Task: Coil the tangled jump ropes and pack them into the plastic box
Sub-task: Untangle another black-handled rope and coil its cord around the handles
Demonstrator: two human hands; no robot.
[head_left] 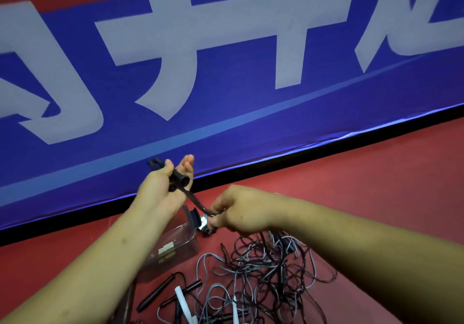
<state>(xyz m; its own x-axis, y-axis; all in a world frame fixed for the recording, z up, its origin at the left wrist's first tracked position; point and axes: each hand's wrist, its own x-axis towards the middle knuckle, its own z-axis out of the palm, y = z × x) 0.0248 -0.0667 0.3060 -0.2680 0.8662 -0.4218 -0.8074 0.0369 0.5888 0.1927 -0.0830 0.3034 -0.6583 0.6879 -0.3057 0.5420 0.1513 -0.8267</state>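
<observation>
Red floor (351, 185), blue banner (226, 72) behind. L hand (163, 188) clamps black handles (179, 180) under thumb, fingers near straight. R hand (241, 210) pinches cord (198, 202) running from them. Plastic box (175, 248) on floor below hands; tangled ropes (263, 273) just beside it, R side.

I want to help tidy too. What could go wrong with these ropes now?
1. The black rope stretched between the left hand and right hand may run into the tangled pile, so pulling could tighten knots.
2. The black handles sit only under the thumb and might slip.
3. The plastic box lies right below, so a tug could knock it.
</observation>
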